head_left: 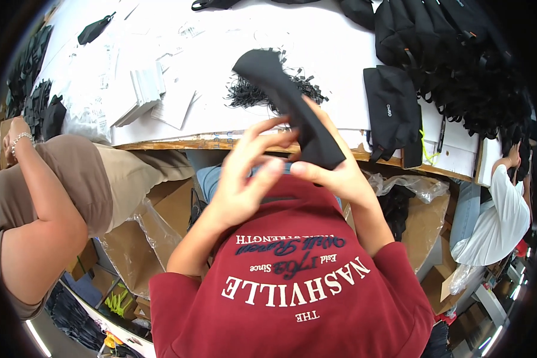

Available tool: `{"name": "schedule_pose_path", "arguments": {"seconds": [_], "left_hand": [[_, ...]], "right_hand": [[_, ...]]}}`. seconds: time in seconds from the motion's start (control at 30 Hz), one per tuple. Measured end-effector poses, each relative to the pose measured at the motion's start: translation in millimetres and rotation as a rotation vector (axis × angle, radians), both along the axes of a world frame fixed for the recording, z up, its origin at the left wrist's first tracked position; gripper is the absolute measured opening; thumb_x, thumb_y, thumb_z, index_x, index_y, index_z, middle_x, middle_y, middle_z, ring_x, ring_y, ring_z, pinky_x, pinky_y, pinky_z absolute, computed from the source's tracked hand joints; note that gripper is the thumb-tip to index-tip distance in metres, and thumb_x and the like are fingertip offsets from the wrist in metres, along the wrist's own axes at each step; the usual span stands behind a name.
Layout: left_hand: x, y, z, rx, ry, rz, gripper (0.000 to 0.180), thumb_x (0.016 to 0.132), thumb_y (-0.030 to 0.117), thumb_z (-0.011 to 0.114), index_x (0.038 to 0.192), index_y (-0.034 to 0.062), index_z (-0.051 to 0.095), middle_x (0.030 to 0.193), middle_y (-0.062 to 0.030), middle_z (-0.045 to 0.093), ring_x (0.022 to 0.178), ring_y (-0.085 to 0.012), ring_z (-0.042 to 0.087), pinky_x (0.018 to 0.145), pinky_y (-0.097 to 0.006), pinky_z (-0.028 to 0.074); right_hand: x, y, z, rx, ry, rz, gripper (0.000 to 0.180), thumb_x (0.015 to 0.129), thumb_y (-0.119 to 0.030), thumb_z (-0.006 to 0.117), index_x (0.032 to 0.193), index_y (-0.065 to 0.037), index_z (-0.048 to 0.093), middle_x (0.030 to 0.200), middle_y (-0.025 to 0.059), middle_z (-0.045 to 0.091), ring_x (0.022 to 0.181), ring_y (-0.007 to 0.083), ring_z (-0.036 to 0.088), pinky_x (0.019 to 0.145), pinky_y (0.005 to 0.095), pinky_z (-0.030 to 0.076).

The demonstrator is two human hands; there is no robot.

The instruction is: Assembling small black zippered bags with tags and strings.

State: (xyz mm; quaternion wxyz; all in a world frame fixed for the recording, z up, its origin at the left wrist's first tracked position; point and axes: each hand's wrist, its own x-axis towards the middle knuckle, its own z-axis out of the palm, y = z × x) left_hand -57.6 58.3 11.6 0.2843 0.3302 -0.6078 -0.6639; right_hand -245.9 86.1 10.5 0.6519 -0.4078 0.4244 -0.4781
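A black fabric pouch point(319, 140) is held up over the table's front edge, slanting away to the upper left, its far end slightly blurred. My right hand point(346, 170) grips its near end, with the thumb on the near side and the fingers along the right side. Beside it on the left is my left hand point(250, 170), fingers apart and curved toward the pouch. Whether those fingertips touch the fabric I cannot tell. Behind the pouch lies a heap of thin black cords point(250, 92) on the white tabletop point(215, 36).
Stacks of white cards point(140, 95) and clear plastic bags point(86, 89) lie at left. A black pouch point(391, 107) and piled black bags point(423, 36) stand at right. Co-workers sit on both sides, one in brown point(77, 173), one in white point(489, 221). Cardboard boxes point(170, 212) are below.
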Motion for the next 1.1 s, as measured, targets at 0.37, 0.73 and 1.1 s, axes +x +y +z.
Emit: {"name": "schedule_pose_path", "arguments": {"seconds": [0.37, 0.73, 1.1], "left_hand": [[30.4, -26.6, -4.8, -0.410, -0.070, 0.278, 0.041, 0.072, -0.003, 0.074, 0.111, 0.0016, 0.063, 0.102, -0.0098, 0.064, 0.093, -0.0192, 0.059, 0.084, -0.028, 0.045], [20.5, -34.4, 1.1, -0.323, -0.118, -0.008, 0.036, 0.068, 0.013, 0.078, 0.104, 0.0084, 0.071, 0.096, -0.0055, 0.053, 0.081, -0.0150, 0.053, 0.071, -0.027, 0.045], [34.4, -76.0, -70.5, -0.489, -0.787, 0.292, 0.028, 0.081, 0.012, 0.068, 0.107, 0.0047, 0.060, 0.093, -0.0089, 0.056, 0.076, -0.0229, 0.055, 0.071, -0.034, 0.047]], "right_hand": [[-26.7, 5.7, 14.8, -0.063, 0.304, -0.014, 0.085, 0.064, -0.017, 0.086, 0.134, -0.010, 0.040, 0.114, 0.0127, 0.058, 0.102, 0.0179, 0.058, 0.087, 0.0313, 0.048], [-78.1, 22.6, 16.8, -0.451, 0.649, -0.150, 0.029, 0.060, -0.009, 0.076, 0.089, -0.005, 0.073, 0.091, 0.0130, 0.066, 0.084, 0.0229, 0.064, 0.074, 0.0303, 0.050], [-180.7, 58.6, -32.8, -0.298, 1.546, -0.720, 0.031, 0.078, -0.013, 0.074, 0.107, -0.010, 0.064, 0.115, 0.0116, 0.053, 0.106, 0.0299, 0.053, 0.090, 0.0375, 0.043]]}}
